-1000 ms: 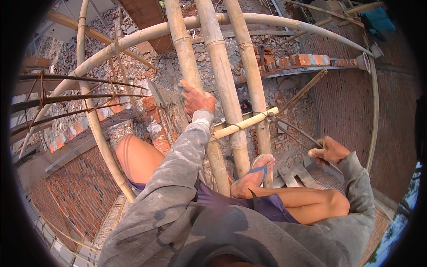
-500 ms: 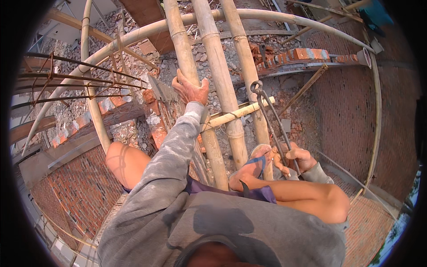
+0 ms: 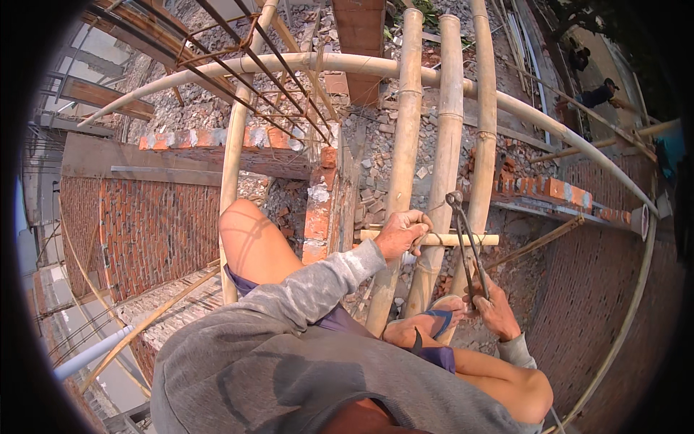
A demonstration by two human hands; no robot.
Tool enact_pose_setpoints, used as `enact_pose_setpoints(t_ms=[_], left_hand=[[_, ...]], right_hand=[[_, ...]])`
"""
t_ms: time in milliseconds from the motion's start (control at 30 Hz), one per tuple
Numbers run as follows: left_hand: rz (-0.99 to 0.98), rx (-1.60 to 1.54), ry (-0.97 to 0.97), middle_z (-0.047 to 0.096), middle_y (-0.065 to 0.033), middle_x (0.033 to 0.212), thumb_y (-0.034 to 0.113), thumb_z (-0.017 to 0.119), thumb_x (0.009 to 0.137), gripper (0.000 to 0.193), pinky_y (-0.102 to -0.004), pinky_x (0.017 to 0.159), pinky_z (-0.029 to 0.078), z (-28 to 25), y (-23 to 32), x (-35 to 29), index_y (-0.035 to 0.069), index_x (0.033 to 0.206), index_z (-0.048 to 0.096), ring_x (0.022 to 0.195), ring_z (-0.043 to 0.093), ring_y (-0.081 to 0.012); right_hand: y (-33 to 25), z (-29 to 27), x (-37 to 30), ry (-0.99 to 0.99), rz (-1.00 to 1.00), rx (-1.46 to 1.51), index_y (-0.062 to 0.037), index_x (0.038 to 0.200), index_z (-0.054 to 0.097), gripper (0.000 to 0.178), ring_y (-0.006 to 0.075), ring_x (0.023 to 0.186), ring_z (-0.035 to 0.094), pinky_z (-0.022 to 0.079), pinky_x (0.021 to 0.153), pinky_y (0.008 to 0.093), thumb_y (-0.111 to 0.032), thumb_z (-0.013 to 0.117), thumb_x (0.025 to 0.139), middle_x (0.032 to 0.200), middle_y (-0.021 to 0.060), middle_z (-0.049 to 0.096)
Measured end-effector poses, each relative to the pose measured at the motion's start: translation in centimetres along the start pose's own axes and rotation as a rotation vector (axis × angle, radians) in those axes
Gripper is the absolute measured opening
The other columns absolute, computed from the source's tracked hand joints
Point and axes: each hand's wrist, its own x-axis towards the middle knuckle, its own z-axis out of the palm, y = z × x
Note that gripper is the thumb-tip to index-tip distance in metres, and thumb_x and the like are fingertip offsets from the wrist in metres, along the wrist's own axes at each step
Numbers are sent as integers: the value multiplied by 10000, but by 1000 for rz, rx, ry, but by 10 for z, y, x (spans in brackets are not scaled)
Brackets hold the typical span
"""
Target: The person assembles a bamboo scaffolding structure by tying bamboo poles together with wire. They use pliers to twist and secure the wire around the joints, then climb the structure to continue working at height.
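Three long bamboo poles (image 3: 445, 130) run side by side away from me, with a short split bamboo crosspiece (image 3: 473, 239) lying over them. My left hand (image 3: 402, 234) is closed in a pinch at the crosspiece's left part, on a thin tie wire (image 3: 437, 233) that loops beside the middle pole. My right hand (image 3: 497, 312) grips the handles of long dark end-cutting pincers (image 3: 465, 239). Their head points away from me, just above the crosspiece and right of the wire. My sandalled foot (image 3: 437, 318) rests on the poles below the crosspiece.
A curved bamboo pole (image 3: 325, 64) crosses the three poles farther off. Rusty rebar (image 3: 249, 79) juts in at the upper left, near a broken brick wall (image 3: 316, 210). Rubble (image 3: 372, 159) lies far below. At the upper right is another person (image 3: 598, 94).
My left hand has left the left pole and come back to the wire at the crosspiece. The view has swung left. The pincers stay in my right hand.
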Motion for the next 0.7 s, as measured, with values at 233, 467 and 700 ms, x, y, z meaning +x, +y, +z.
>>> enact_pose_setpoints(t_ms=[233, 467, 700], left_hand=[[136, 104, 1060, 681, -13, 862, 128, 560, 1125, 197, -343, 619, 547, -127, -51, -28, 10, 1208, 694, 650, 604, -111], [254, -340, 765, 786, -87, 974, 126, 647, 1114, 274, -300, 685, 600, -111, -32, -32, 57, 1378, 666, 748, 694, -150], [260, 89, 266, 815, -130, 1090, 174, 621, 1147, 318, -297, 803, 650, -35, 22, -13, -40, 1378, 667, 899, 757, -137]], right_hand=[[32, -4, 44, 267, -364, -933, -143, 1731, 400, 786, 438, 1289, 582, 513, 1040, 535, -123, 644, 984, 1455, 268, 566], [65, 31, 101, 377, -353, -1120, -186, 1718, 420, 883, 443, 1436, 454, 456, 1074, 597, -394, 800, 948, 1611, 215, 452], [24, 18, 88, 398, -356, -933, -89, 1679, 441, 962, 407, 1375, 529, 491, 1031, 556, -446, 869, 895, 1539, 182, 525]])
